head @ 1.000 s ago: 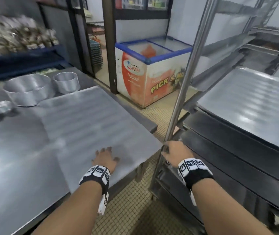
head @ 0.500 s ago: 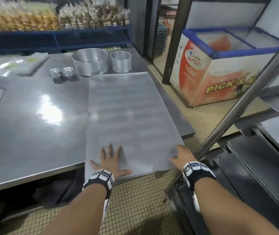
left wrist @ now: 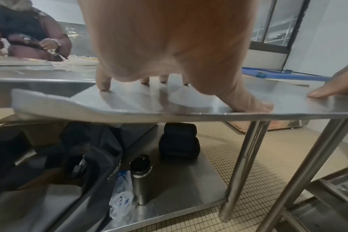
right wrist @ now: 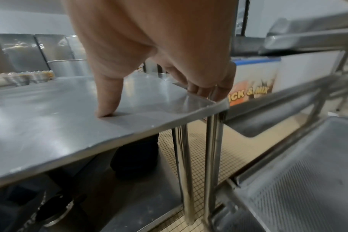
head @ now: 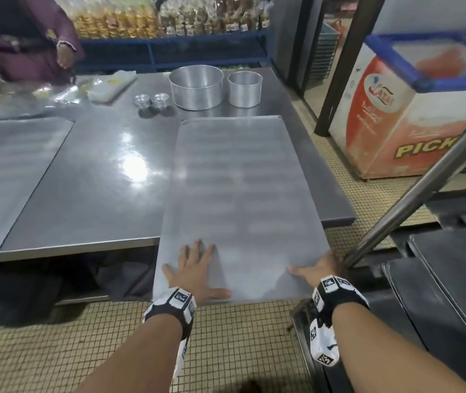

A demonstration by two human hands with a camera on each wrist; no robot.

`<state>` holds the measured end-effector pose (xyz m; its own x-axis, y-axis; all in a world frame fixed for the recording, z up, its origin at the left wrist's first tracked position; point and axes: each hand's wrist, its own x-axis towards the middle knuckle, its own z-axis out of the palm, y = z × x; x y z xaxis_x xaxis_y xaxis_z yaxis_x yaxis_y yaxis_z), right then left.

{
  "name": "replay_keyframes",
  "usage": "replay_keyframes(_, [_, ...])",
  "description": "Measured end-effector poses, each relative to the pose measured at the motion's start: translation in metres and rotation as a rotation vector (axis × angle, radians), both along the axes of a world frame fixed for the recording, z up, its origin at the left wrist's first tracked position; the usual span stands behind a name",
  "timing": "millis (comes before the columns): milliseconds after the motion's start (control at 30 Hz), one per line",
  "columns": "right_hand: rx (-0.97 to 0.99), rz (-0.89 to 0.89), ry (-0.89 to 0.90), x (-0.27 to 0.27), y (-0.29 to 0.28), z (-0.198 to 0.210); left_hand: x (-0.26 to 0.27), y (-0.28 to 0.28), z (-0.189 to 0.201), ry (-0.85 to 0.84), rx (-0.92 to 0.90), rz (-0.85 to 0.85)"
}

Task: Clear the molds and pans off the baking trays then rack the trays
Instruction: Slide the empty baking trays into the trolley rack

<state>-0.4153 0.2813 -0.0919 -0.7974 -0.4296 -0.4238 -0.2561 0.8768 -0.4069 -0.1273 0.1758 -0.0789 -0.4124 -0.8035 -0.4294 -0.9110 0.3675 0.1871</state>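
Observation:
A flat grey baking tray lies lengthwise on the steel table, with its near end hanging over the front edge. My left hand presses flat on the tray's near end, fingers spread. My right hand grips the near right corner; the thumb lies on top and the fingers curl over the side edge. Two round pans and two small fluted molds stand on the table beyond the tray. A second tray lies at the left.
The tray rack's steel post stands just right of my right hand, with dark trays on its lower runners. A chest freezer stands behind it. Another person works at the far left. Bags and a flask sit under the table.
My view has swung left from the rack to the table. The right hand has come from beside the rack post onto the tray's near right corner. The left hand stays flat on the tray.

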Motion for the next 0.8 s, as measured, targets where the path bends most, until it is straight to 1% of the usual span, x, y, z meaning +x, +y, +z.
replay_keyframes(67, [-0.027,-0.021,-0.009,0.003,0.004,0.001,0.001,0.001,0.001,0.007,0.000,0.046])
replay_keyframes(100, [-0.028,-0.017,-0.001,0.008,0.007,0.006,0.000,0.001,0.002,0.022,-0.003,0.117])
replay_keyframes(133, [-0.025,-0.010,-0.002,0.012,0.009,0.015,-0.001,0.000,0.003,0.037,-0.021,0.243])
replay_keyframes(200, [-0.027,-0.015,-0.011,0.016,0.010,0.020,0.004,-0.006,0.004,0.088,-0.065,0.592])
replay_keyframes(233, [-0.029,-0.019,-0.012,0.018,0.011,0.023,0.010,-0.011,0.005,0.128,-0.038,0.753])
replay_keyframes(267, [-0.028,-0.018,-0.014,0.019,0.013,0.023,0.016,-0.015,0.005,0.179,0.018,0.870])
replay_keyframes(300, [-0.029,-0.022,-0.016,0.021,0.013,0.024,0.022,-0.018,0.004,0.222,0.066,0.941])
replay_keyframes(367, [-0.046,-0.056,-0.046,0.027,0.013,0.026,0.032,-0.019,0.003,0.246,0.077,0.997])
replay_keyframes(433, [-0.116,-0.106,-0.130,0.035,0.012,0.029,0.039,-0.019,0.006,0.255,0.043,1.034])
replay_keyframes(500, [-0.185,-0.151,-0.216,0.043,0.009,0.027,0.046,-0.018,0.011,0.281,0.030,1.057])
replay_keyframes(567, [-0.190,-0.169,-0.263,0.055,0.010,0.027,0.060,-0.020,0.016,0.301,0.023,1.065])
replay_keyframes(667, [-0.124,-0.153,-0.261,0.077,0.010,0.030,0.088,-0.022,0.021,0.318,0.030,1.082])
replay_keyframes(800, [-0.011,-0.096,-0.176,0.119,0.002,0.036,0.135,-0.020,0.027,0.319,0.021,1.120])
